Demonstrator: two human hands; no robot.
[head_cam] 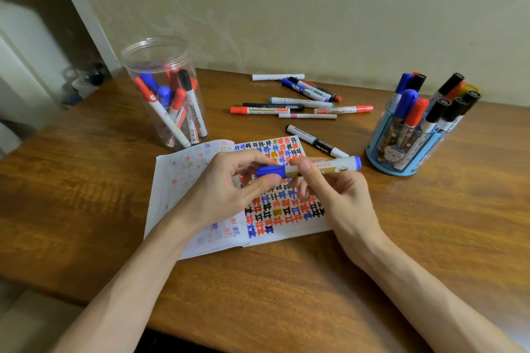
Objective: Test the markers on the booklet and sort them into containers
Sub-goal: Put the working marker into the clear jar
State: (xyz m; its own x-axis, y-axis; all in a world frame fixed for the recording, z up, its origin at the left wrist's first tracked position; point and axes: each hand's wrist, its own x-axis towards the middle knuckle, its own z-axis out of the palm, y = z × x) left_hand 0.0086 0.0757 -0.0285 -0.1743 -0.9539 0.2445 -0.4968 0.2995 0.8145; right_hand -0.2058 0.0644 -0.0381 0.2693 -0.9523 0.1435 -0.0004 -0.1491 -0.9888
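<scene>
So the white-barrelled marker with the blue cap [332,165] is held level just above the open paper booklet [177,178], probably so the cap can be pulled off or pushed back on right where the test scribbles get made. The cap end is gripped by the left hand [226,189] and the barrel is pinched by the right hand [341,198], so it's bridged between both. The clear plastic jar [163,89] and blue round pen holder [401,152] are kept within reach on the wooden counter [86,180] for sorting, with loose markers [301,107] piled behind.
</scene>
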